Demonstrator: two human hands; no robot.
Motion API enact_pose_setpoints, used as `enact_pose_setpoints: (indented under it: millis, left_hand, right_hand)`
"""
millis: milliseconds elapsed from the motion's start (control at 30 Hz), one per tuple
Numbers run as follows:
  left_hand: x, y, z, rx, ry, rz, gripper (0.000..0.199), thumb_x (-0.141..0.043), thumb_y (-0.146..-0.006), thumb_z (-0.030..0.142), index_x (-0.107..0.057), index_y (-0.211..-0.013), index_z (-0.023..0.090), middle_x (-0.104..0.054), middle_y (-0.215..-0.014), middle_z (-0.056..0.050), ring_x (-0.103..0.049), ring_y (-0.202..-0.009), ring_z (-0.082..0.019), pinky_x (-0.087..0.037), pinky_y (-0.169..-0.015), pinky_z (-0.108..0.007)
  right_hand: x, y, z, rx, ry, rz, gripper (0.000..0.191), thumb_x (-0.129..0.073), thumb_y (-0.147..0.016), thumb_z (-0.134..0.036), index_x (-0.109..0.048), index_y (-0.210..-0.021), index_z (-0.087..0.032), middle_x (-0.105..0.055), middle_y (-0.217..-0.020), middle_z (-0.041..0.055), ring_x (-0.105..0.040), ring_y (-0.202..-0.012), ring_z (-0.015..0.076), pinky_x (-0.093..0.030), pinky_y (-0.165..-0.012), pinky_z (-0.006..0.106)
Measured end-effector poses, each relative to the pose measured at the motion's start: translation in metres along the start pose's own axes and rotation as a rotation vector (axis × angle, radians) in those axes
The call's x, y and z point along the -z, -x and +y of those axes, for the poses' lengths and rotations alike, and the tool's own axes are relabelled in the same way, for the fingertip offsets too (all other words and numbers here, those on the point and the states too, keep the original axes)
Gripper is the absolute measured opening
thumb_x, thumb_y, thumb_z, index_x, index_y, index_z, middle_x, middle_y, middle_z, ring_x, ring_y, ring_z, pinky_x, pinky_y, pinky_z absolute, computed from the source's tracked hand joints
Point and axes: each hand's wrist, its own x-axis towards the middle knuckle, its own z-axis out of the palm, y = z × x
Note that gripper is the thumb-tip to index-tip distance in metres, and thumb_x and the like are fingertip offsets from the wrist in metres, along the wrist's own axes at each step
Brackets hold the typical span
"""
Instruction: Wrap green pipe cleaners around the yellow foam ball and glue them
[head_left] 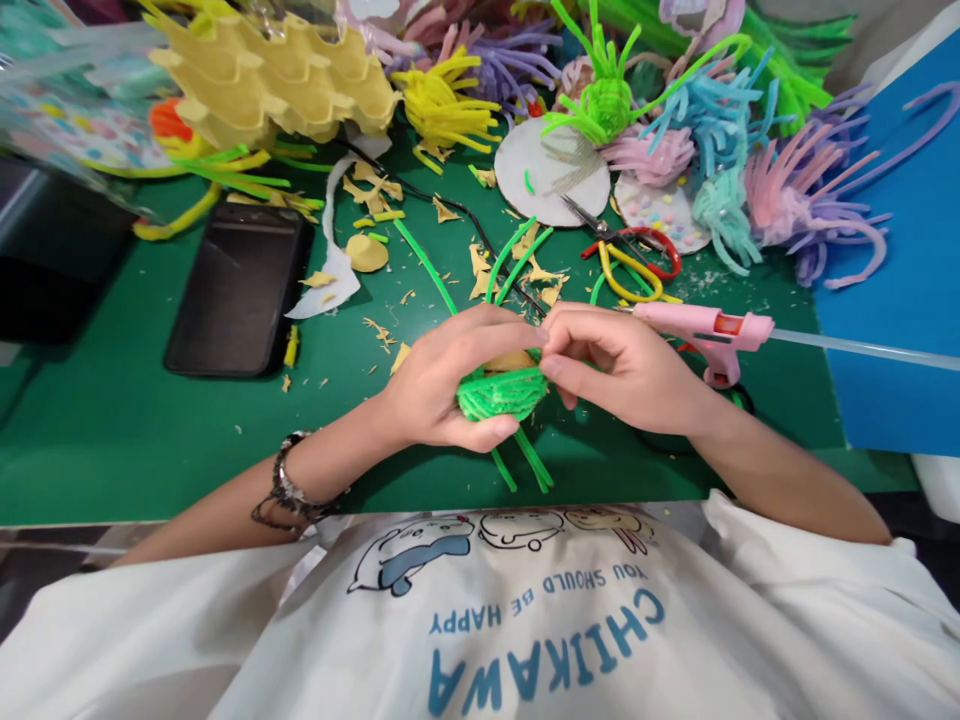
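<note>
A: Work piece?

B: Green wrapped cup (499, 395), in the left hand (435, 378), held low over the green counter (112, 430). Left grip clamped on it: fingers along the far side, thumb along the near. Probably so the coiled wall stays steady.

A: Right hand?

B: Right hand (630, 370) has thumb and forefinger nearly together at the cup's right rim, perhaps working the edge. Whether anything is pinched there, cannot tell. Green strands (534, 462) poke out past the cup's near side, clear of the fingers.

A: Tools?

B: Pink glue gun (701, 325) lies just beside the right hand, glue stick (862, 347) trailing rightward; likely placed for easy reach. Scissors (609, 236) a little farther off, blade tips at a white disc (551, 172).

A: Containers?

B: Yellow egg carton (277, 75), far left, hollows showing; no contents made out. The held cup shows pale yellow inside, possibly the same material. Far right, what looks like a clear bag of green stems (802, 75).
</note>
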Motion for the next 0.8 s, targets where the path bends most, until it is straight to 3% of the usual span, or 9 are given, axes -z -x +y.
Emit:
enact_pose_setpoints:
  millis: [133,233,367,600,700,800]
  left_hand:
    - [-0.002,0.003,0.004,0.110,0.148,0.110,0.050,-0.030,-0.100,0.056,-0.052,-0.130,0.023,-0.068,-0.113,-0.009,-0.068,-0.101,-0.021,-0.058,-0.084,-0.033]
    - [-0.003,0.005,0.010,0.186,0.089,0.134,0.040,-0.026,-0.103,0.044,-0.052,-0.127,0.026,-0.069,-0.115,-0.007,-0.069,-0.102,-0.020,-0.058,-0.085,-0.035]
    - [-0.001,0.005,0.013,0.228,0.011,0.087,0.037,-0.025,-0.102,0.043,-0.049,-0.126,0.028,-0.069,-0.117,-0.007,-0.070,-0.101,-0.021,-0.059,-0.084,-0.036]
    - [0.000,0.006,0.009,0.158,0.049,0.021,0.036,-0.024,-0.103,0.040,-0.046,-0.129,0.028,-0.068,-0.117,-0.008,-0.069,-0.106,-0.021,-0.060,-0.087,-0.036]
    - [-0.002,0.007,0.007,0.133,0.149,-0.034,0.038,-0.023,-0.103,0.038,-0.042,-0.134,0.025,-0.064,-0.120,-0.011,-0.068,-0.104,-0.022,-0.061,-0.084,-0.038]
    - [-0.005,0.008,0.007,0.155,0.339,-0.070,0.042,-0.028,-0.103,0.040,-0.036,-0.141,0.024,-0.061,-0.122,-0.011,-0.068,-0.089,-0.019,-0.062,-0.079,-0.039]
  right_hand:
    - [-0.001,-0.001,0.001,0.027,0.032,0.000,0.018,-0.056,-0.091,-0.025,-0.053,-0.075,-0.018,-0.050,-0.075,-0.0022,-0.046,-0.066,0.0075,-0.038,-0.057,0.021]
    - [-0.001,-0.002,0.000,0.053,0.046,0.005,0.018,-0.056,-0.092,-0.025,-0.053,-0.075,-0.018,-0.052,-0.076,-0.0019,-0.048,-0.068,0.0078,-0.038,-0.059,0.021]
    - [0.003,-0.002,-0.006,0.080,0.111,0.023,0.018,-0.059,-0.090,-0.022,-0.055,-0.073,-0.018,-0.053,-0.074,-0.0025,-0.046,-0.066,0.0074,-0.036,-0.059,0.022]
    - [0.012,-0.005,-0.011,0.107,0.228,0.098,0.018,-0.066,-0.087,-0.022,-0.056,-0.072,-0.017,-0.054,-0.073,-0.0027,-0.045,-0.063,0.0069,-0.031,-0.052,0.021]
    - [0.011,-0.011,-0.001,0.125,0.231,0.113,0.020,-0.067,-0.088,-0.029,-0.059,-0.074,-0.017,-0.056,-0.075,-0.0019,-0.047,-0.067,0.0081,-0.034,-0.056,0.022]
    - [0.007,-0.018,0.011,0.147,0.194,0.075,0.027,-0.067,-0.089,-0.038,-0.059,-0.073,-0.017,-0.055,-0.074,-0.0024,-0.048,-0.068,0.0084,-0.037,-0.061,0.023]
